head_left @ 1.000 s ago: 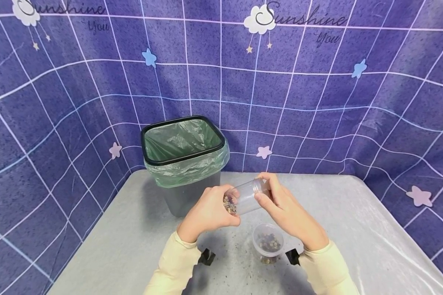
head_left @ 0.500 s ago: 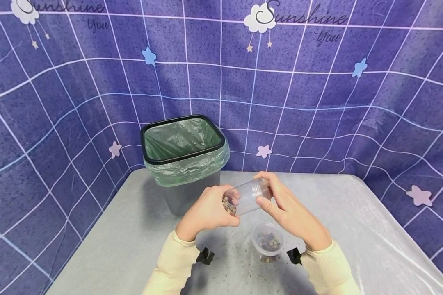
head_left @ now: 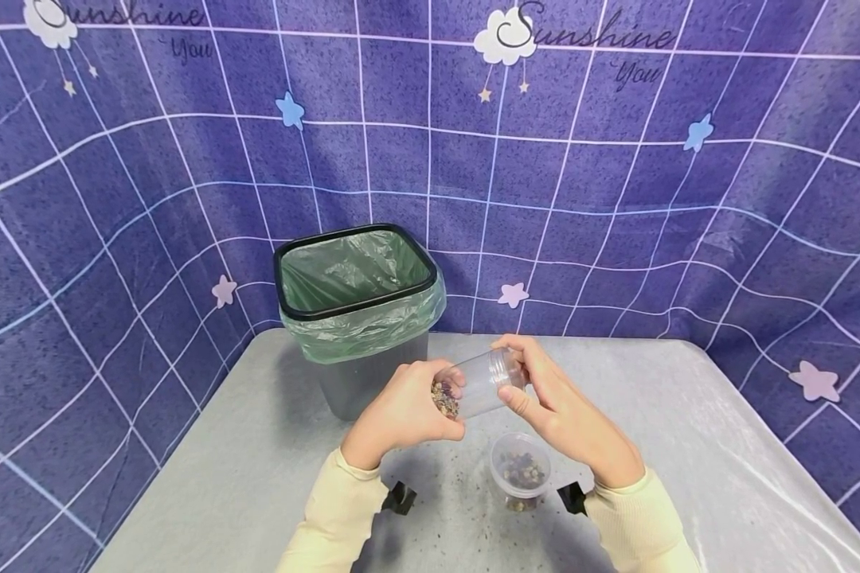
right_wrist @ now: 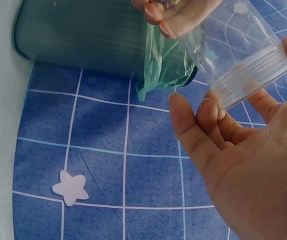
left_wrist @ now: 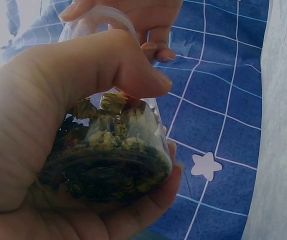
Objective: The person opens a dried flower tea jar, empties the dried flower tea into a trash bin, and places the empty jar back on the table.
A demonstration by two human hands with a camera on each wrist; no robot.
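Note:
A clear plastic jar (head_left: pixel 478 385) is held tilted above the table, its base low on the left. My left hand (head_left: pixel 403 404) wraps round the base, where dried flower-like bits (left_wrist: pixel 111 140) are gathered. My right hand (head_left: pixel 572 415) grips the raised end, thumb on one side and fingertips on the other. That end has a clear ribbed band (right_wrist: pixel 253 75); I cannot tell whether it is a lid or the jar's threaded neck. Just below the hands, a second clear round container (head_left: pixel 500 480) stands on the table with similar dried bits inside.
Behind my left hand stands a grey bin (head_left: pixel 351 390) with a black rim and green liner bag (head_left: pixel 358 341). Small crumbs lie on the grey table (head_left: pixel 222 477) around the second container. A blue-purple patterned cloth (head_left: pixel 580 199) hangs at the back and sides.
The right hand's thumb and fingers have shifted slightly round the jar's ribbed end, and its forearm has moved a little to the right. Left hand and jar stay nearly still.

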